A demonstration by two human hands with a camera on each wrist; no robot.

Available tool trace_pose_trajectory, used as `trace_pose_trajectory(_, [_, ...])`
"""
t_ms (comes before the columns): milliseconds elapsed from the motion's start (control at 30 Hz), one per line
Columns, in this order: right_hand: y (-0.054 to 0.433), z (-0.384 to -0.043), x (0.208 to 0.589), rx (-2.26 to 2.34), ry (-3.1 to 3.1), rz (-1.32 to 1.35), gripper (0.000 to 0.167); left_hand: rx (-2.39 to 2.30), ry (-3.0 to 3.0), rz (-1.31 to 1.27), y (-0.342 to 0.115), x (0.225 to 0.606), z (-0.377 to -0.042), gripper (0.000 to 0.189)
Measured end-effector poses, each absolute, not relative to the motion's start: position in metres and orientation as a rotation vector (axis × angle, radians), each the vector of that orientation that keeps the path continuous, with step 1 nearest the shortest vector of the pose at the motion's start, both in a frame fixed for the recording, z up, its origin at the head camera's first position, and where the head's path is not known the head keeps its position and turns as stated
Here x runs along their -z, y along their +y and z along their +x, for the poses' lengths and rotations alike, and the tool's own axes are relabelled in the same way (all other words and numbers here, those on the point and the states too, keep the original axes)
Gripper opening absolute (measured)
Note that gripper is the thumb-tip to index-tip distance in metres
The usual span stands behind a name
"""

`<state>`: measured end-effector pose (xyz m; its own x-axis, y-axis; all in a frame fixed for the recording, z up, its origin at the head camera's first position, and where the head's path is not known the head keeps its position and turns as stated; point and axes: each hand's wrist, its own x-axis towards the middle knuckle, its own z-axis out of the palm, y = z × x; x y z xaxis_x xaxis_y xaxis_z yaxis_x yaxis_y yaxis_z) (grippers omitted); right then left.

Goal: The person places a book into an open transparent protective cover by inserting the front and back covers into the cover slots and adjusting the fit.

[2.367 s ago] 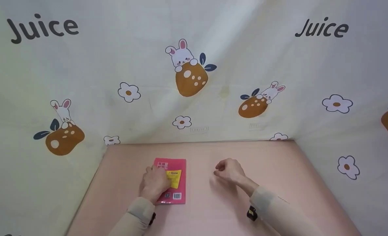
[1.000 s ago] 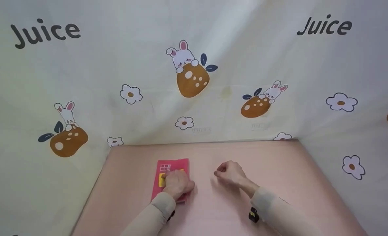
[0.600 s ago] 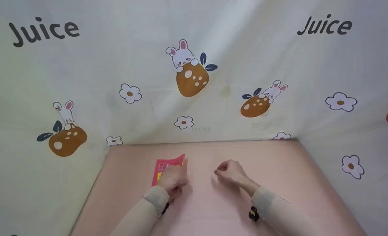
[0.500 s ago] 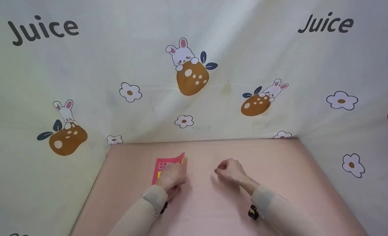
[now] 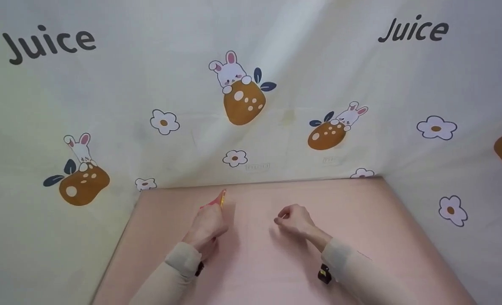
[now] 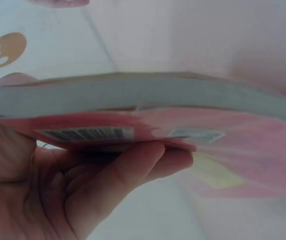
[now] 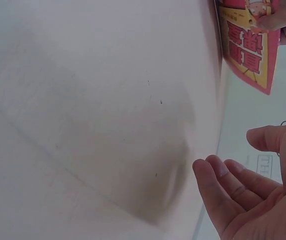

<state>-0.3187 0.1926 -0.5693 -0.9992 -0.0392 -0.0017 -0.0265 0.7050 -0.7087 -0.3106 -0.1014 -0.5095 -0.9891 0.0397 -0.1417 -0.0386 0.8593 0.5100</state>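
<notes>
My left hand grips a thick red book, its thumb on one cover and the fingers on the other. Tilted up on its edge, the book shows pale page edges, a barcode and a yellow patch in the left wrist view. In the right wrist view its other cover is red and yellow with large printed characters. From the head, most of the book is hidden behind the hand. My right hand hovers to the right with loosely bent fingers and holds nothing; a gap shows between its thumb and fingers.
A pink table surface lies under both hands. Behind and at the sides hangs a pale cloth printed with rabbits, flowers and "Juice". Black straps sit at both wrists.
The left hand first moved across the book's cover, then took hold of its right side and tilted it up. It has since shifted left with the book. The right hand stays nearly still.
</notes>
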Motion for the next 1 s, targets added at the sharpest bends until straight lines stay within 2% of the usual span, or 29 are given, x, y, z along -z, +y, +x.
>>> trace_pose_trajectory(233, [0.192,-0.32,0.568,1.296,2.82,-0.035,0.023,-0.843,2.877,-0.01,-0.117,0.497,-0.307,0.048])
trace_pose_trajectory(533, [0.191,-0.319,0.566,1.354,2.781,-0.01,0.032,-0.908,2.838,-0.035,-0.114,0.483,-0.303,0.053])
trace_pose_trajectory(633, [0.189,-0.318,0.566,1.36,2.767,0.007,0.034,-0.923,2.848,-0.001,-0.109,0.478,-0.301,0.052])
trace_pose_trajectory(867, [0.184,-0.318,0.564,1.384,2.74,0.006,0.037,-0.997,2.854,0.088,-0.099,0.465,-0.294,0.019])
trace_pose_trajectory(1000, [0.18,-0.317,0.564,1.376,2.736,-0.005,0.038,-1.018,2.874,0.131,-0.093,0.46,-0.292,0.012])
